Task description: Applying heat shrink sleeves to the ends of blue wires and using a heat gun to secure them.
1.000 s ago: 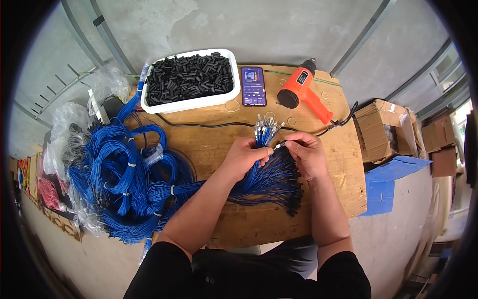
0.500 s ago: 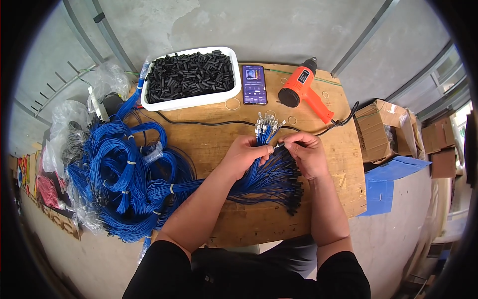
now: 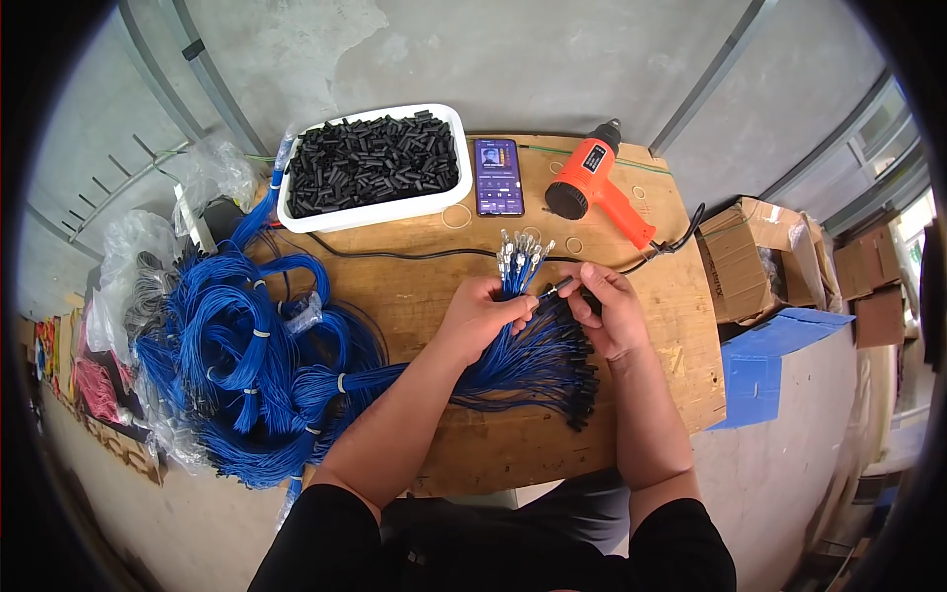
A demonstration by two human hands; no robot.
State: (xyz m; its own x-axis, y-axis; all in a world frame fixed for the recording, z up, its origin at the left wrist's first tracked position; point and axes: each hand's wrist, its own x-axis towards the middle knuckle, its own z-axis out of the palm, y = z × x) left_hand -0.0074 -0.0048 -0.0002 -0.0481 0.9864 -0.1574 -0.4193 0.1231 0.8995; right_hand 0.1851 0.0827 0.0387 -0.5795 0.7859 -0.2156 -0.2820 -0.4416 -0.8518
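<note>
My left hand (image 3: 486,314) is closed around a bunch of blue wires (image 3: 523,347) whose bare metal terminals (image 3: 518,259) stick up above the fingers. Between its thumb and finger one wire end points right, with a short black sleeve (image 3: 556,288) on it. My right hand (image 3: 610,308) is at the far end of that sleeve, fingers bent and pinched near its tip. Below the hands, several blue wires fan out to ends covered by black sleeves (image 3: 582,380).
A white tub (image 3: 395,209) of loose black sleeves stands at the back, beside a phone (image 3: 499,202) and an orange heat gun (image 3: 607,187). Its black cord crosses the table (image 3: 651,414). Coiled blue wire bundles (image 3: 237,345) cover the left side. Rubber bands lie about.
The black sleeve now shows between my two hands, lying along the wire end. My right fingers have shifted slightly and opened up from the wire. The left hand keeps hold of the bunch.
</note>
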